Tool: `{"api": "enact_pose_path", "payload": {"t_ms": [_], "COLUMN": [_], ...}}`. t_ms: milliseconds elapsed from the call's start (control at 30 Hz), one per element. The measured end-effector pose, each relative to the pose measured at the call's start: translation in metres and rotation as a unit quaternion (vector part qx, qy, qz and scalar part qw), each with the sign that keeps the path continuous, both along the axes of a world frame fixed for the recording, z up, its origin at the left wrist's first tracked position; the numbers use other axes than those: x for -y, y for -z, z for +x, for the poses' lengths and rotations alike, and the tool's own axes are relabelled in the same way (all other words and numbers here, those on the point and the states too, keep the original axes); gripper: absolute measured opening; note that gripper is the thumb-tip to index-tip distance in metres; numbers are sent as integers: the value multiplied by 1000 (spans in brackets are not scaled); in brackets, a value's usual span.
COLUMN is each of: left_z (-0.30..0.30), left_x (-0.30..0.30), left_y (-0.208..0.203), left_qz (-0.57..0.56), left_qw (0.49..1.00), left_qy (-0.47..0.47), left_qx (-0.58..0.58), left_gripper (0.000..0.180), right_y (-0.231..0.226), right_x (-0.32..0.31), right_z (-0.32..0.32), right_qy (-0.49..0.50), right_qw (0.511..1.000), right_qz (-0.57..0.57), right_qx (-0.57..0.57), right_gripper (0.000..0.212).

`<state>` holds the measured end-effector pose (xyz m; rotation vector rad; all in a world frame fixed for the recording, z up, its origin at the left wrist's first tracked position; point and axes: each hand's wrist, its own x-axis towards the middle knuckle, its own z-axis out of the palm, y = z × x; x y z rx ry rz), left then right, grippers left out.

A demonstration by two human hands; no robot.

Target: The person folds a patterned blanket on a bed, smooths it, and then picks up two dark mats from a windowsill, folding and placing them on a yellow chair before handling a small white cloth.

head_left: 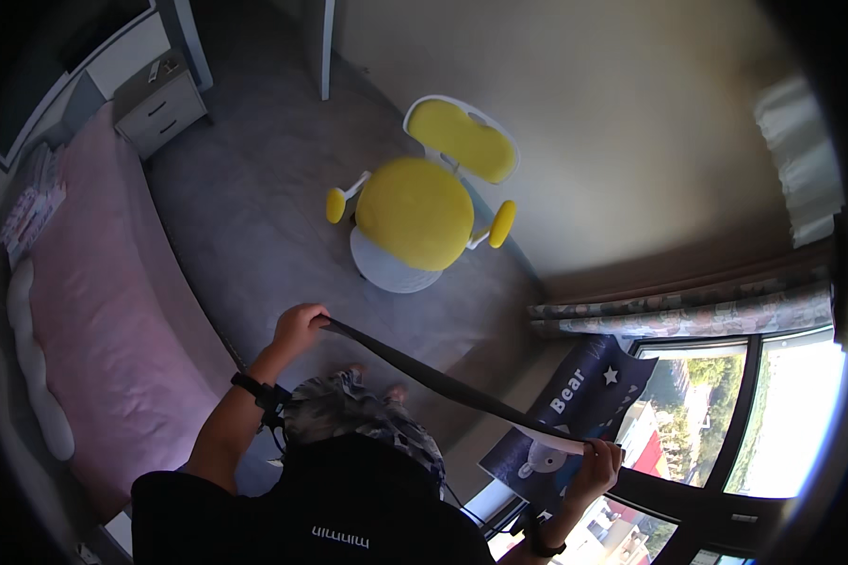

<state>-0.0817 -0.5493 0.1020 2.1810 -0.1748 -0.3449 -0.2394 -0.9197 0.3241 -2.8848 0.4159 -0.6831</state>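
Observation:
A long dark strip (pixel 427 374), flat and belt-like, stretches between my two hands in front of my body. My left hand (pixel 301 326) is closed on its far-left end. Fingers of my right hand (pixel 597 468) are closed round the opposite end, by the window, where a paler face of the strip shows. The strip sags slightly, and I cannot tell whether it is a strap or a folded mat seen edge-on. Just beyond my right hand, a dark blue mat (pixel 575 394) with a bear and star print lies along the window ledge, its edge curled.
A yellow swivel chair (pixel 415 212) stands ahead on the grey floor (pixel 254 169). On the left is a bed with a pink cover (pixel 113 311), a drawer cabinet (pixel 160 115) beyond it. A patterned curtain (pixel 688 309) and windows (pixel 697 405) are at right.

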Motion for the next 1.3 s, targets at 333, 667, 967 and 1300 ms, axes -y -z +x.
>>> {"api": "enact_pose_path", "payload": {"t_ms": [333,667,967,1300], "left_z": [5,105,153,176], "left_x": [19,148,279,310], "left_y": [-21,-108,-149,-182], "left_qz": [110,148,31,71], "left_qw": [981,968,934,908], "left_qy": [-140,-82,176,277], "left_qx": [76,183,309,305], "left_gripper": [10,11,22,34], "right_y": [18,53,87,60], "right_x": [54,184,134,76], "right_z": [91,163,254,304], "right_qy": [-85,-57,-91,-93], "right_qw": [995,995,847,719], "right_qz": [44,9,485,685], "right_qx": [27,-87,-195,-78], "right_gripper": [6,12,19,15]}}
